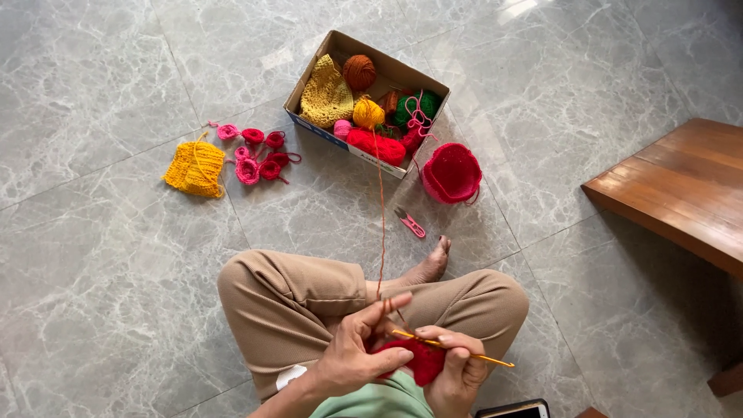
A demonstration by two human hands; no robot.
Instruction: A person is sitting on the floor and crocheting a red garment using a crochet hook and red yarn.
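One crochet hook [453, 346], tip pointing left.

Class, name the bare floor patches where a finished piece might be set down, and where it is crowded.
Bare tile lies left of the yellow knitted piece, and between the red crocheted cup and the wooden bench. Crowded: around the cardboard box, the small pink and red crocheted pieces and the pink thread snips.

Floor [116, 255]: large grey marble-look tiles with pale veining and thin grout lines, glossy.
Light: bright daylight, a white glare patch on the tiles at the top.
Furniture: brown wooden bench [681, 190] at right.
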